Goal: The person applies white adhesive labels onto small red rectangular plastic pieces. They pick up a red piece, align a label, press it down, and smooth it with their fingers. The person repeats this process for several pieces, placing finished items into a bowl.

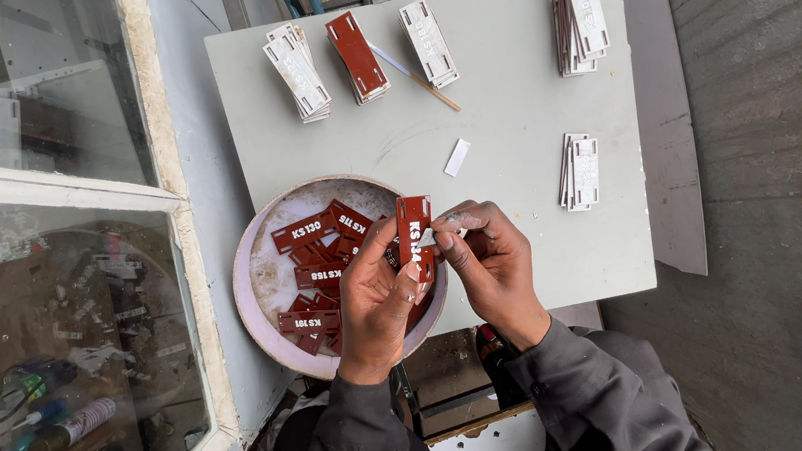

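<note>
Spreading under everything, grey counter (511, 132) with stacked white tags and one red-brown stack (358, 55) along the far edge. Nearer, round shallow dish (257, 282) heaped with red-brown lettered tags. Over the dish rim, left hand (375, 304) closed around a red-brown tag (414, 229), upright between thumb and fingers. Right hand (494, 260) pinched at that tag's edge, apparently peeling film. Likely needed: firm hold, careful pull.
</note>
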